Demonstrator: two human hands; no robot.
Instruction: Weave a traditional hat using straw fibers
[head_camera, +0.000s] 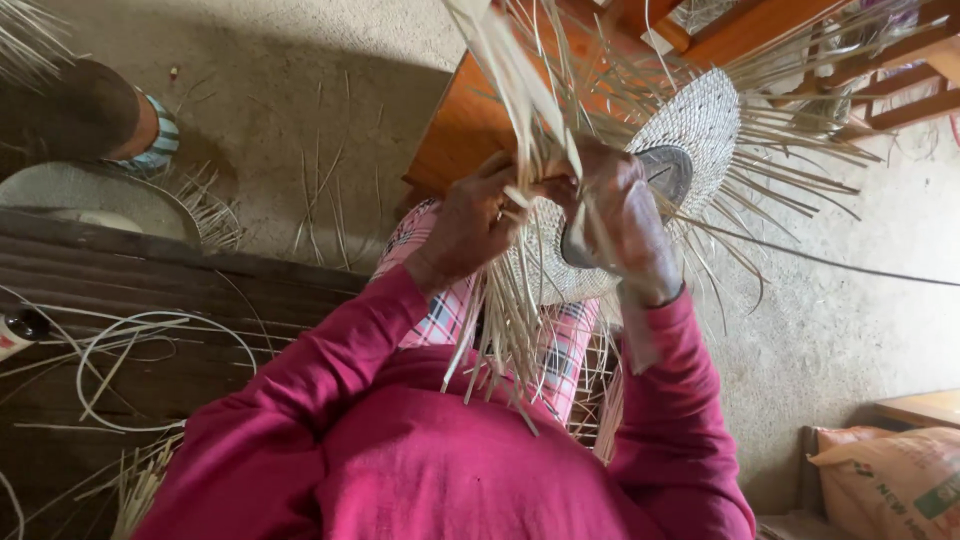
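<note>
A half-woven pale straw piece (700, 125), round and mat-like with a dark disc at its middle, stands tilted over my lap with loose straw ends sticking out all round. My left hand (470, 225) pinches several straw strips (520, 110) at its near edge. My right hand (625, 225) grips the woven edge beside the left hand, fingers closed over strips. Long strip ends hang down between my arms in magenta sleeves.
A wooden bench or chair frame (470, 120) stands behind the weave. Another person's arm with a striped cuff (155, 140) is at upper left over a woven piece (90, 195). Dark planks (150, 280) with loose strips lie left; an orange sack (890, 480) sits lower right.
</note>
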